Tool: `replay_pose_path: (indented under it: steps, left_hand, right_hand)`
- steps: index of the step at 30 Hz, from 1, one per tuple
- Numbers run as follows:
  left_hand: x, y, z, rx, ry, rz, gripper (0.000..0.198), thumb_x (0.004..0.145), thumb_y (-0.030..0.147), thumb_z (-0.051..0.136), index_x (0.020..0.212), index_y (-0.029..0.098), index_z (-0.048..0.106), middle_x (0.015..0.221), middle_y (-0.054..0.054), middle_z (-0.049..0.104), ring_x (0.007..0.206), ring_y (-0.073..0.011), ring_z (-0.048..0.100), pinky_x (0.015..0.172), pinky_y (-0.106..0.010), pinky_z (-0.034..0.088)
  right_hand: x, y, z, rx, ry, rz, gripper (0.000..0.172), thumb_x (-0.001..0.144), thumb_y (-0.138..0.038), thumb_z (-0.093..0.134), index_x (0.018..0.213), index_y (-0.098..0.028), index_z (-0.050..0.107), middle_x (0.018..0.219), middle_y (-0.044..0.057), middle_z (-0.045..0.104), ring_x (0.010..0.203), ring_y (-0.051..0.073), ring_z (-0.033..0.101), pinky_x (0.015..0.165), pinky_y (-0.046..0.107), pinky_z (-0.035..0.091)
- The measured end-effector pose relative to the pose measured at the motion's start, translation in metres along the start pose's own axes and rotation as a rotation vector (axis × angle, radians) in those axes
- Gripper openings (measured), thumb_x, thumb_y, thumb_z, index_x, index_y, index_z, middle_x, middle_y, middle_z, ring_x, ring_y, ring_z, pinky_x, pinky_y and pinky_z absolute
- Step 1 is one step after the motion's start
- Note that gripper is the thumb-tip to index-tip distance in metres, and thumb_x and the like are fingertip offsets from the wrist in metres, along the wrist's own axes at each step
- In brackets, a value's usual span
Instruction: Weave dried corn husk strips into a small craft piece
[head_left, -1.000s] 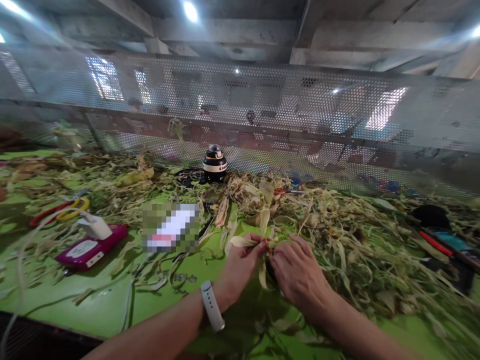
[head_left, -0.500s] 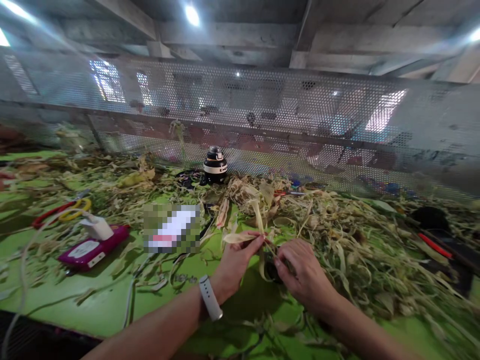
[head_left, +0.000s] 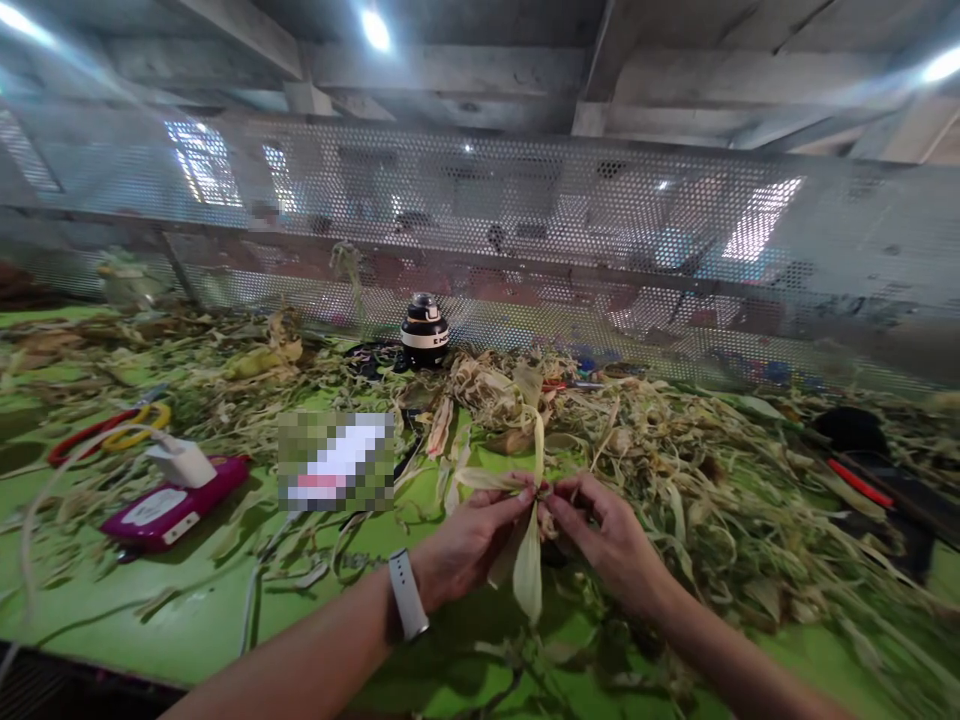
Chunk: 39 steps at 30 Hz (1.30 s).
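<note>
Over a green counter (head_left: 217,610), my left hand (head_left: 480,535) and right hand (head_left: 611,535) nearly meet, both pinched closed on pale leaf strips (head_left: 528,575) that splay out between them; a dried-leaf heap (head_left: 697,480) spreads rightward; a black bottle (head_left: 424,340) stands beyond.

Black bottle (head_left: 424,328), pale band (head_left: 415,341): "E N…", rest unclear.

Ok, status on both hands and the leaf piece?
Left hand pinching pale leaf piece. Right hand at its centre. Loose dried leaves heaped close on the right.
</note>
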<state>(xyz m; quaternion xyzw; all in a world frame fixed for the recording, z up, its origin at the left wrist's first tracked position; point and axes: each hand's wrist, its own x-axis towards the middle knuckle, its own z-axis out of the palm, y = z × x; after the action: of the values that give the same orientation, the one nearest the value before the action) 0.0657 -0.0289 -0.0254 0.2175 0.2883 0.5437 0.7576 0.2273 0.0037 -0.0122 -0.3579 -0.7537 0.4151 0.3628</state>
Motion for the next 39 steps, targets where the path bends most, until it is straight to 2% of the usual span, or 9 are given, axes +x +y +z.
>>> replay_pose_path:
  steps: [7, 14, 19, 22, 26, 31, 35, 37, 39]
  left_hand:
    - [0.000, 0.003, -0.003, 0.010, -0.041, -0.057, 0.028, 0.063, 0.020, 0.076, 0.087, 0.013, 0.064, 0.060, -0.001, 0.065, 0.050, -0.0096, 0.059, 0.055, -0.020, 0.046]
    - [-0.001, -0.003, 0.000, 0.046, -0.008, -0.011, 0.032, 0.059, 0.021, 0.079, 0.086, 0.015, 0.062, 0.058, 0.001, 0.064, 0.050, -0.0088, 0.058, 0.055, -0.019, 0.044]
    - [-0.006, 0.001, 0.004, 0.213, -0.090, 0.046, 0.025, 0.066, 0.027, 0.075, 0.082, 0.014, 0.061, 0.057, 0.001, 0.063, 0.054, -0.0085, 0.056, 0.058, -0.019, 0.042]
    - [-0.006, 0.004, 0.004, 0.309, -0.128, 0.129, 0.022, 0.070, 0.028, 0.071, 0.083, 0.014, 0.061, 0.061, -0.001, 0.064, 0.065, -0.0108, 0.059, 0.067, -0.020, 0.043]
    - [-0.003, 0.006, 0.002, 0.401, -0.032, 0.245, 0.024, 0.070, 0.029, 0.071, 0.087, 0.014, 0.063, 0.071, -0.002, 0.067, 0.072, -0.0119, 0.060, 0.074, -0.021, 0.044]
    - [-0.002, 0.009, 0.002, 0.363, 0.035, 0.233, 0.021, 0.068, 0.031, 0.073, 0.080, 0.015, 0.065, 0.067, -0.002, 0.067, 0.069, -0.0123, 0.061, 0.071, -0.021, 0.044]
    - [-0.002, 0.007, 0.000, 0.306, 0.068, 0.167, 0.023, 0.066, 0.029, 0.075, 0.081, 0.015, 0.065, 0.068, -0.002, 0.068, 0.067, -0.0118, 0.062, 0.069, -0.022, 0.045]
    - [-0.002, 0.005, -0.001, 0.273, 0.059, 0.138, 0.024, 0.065, 0.029, 0.076, 0.082, 0.015, 0.065, 0.071, -0.003, 0.068, 0.068, -0.0121, 0.062, 0.069, -0.022, 0.046]
    - [-0.001, 0.003, -0.003, 0.252, 0.037, 0.147, 0.025, 0.063, 0.028, 0.076, 0.081, 0.014, 0.066, 0.075, -0.003, 0.068, 0.071, -0.0123, 0.062, 0.070, -0.022, 0.046]
  right_hand:
    - [0.003, 0.007, -0.001, 0.030, -0.035, 0.035, 0.024, 0.081, -0.040, 0.056, 0.078, -0.016, 0.059, 0.076, 0.003, 0.061, 0.072, 0.015, 0.055, 0.069, 0.026, 0.044]
    - [0.003, 0.002, 0.000, 0.421, -0.185, 0.181, 0.022, 0.071, -0.029, 0.065, 0.086, -0.018, 0.054, 0.075, 0.001, 0.061, 0.069, 0.014, 0.057, 0.068, 0.027, 0.046]
    - [0.006, 0.002, -0.003, 0.228, -0.202, 0.121, 0.008, 0.065, -0.013, 0.054, 0.072, -0.015, 0.058, 0.066, -0.001, 0.057, 0.065, 0.012, 0.052, 0.064, 0.024, 0.042]
    - [0.007, 0.001, -0.007, 0.159, -0.236, 0.123, 0.013, 0.066, -0.011, 0.047, 0.065, -0.014, 0.060, 0.064, -0.001, 0.056, 0.062, 0.011, 0.049, 0.060, 0.021, 0.039]
    - [0.007, -0.004, -0.012, 0.180, -0.208, 0.192, 0.018, 0.070, -0.015, 0.047, 0.075, -0.014, 0.065, 0.070, 0.000, 0.061, 0.065, 0.012, 0.053, 0.061, 0.021, 0.041]
    - [0.012, -0.001, -0.021, 0.111, -0.160, 0.227, 0.018, 0.068, -0.020, 0.049, 0.077, -0.015, 0.063, 0.071, 0.001, 0.062, 0.069, 0.016, 0.056, 0.065, 0.027, 0.044]
    - [0.013, 0.000, -0.032, 0.054, 0.029, 0.082, 0.041, 0.067, -0.023, 0.052, 0.107, -0.017, 0.055, 0.101, 0.006, 0.062, 0.095, 0.022, 0.056, 0.082, 0.034, 0.045]
    - [0.010, -0.003, -0.034, -0.030, 0.082, -0.035, 0.039, 0.072, -0.024, 0.053, 0.111, -0.018, 0.054, 0.111, 0.007, 0.058, 0.107, 0.023, 0.051, 0.092, 0.036, 0.040]
    - [0.007, -0.007, -0.031, -0.100, 0.025, -0.111, 0.031, 0.077, -0.026, 0.053, 0.108, -0.019, 0.056, 0.113, 0.007, 0.056, 0.109, 0.023, 0.049, 0.095, 0.036, 0.037]
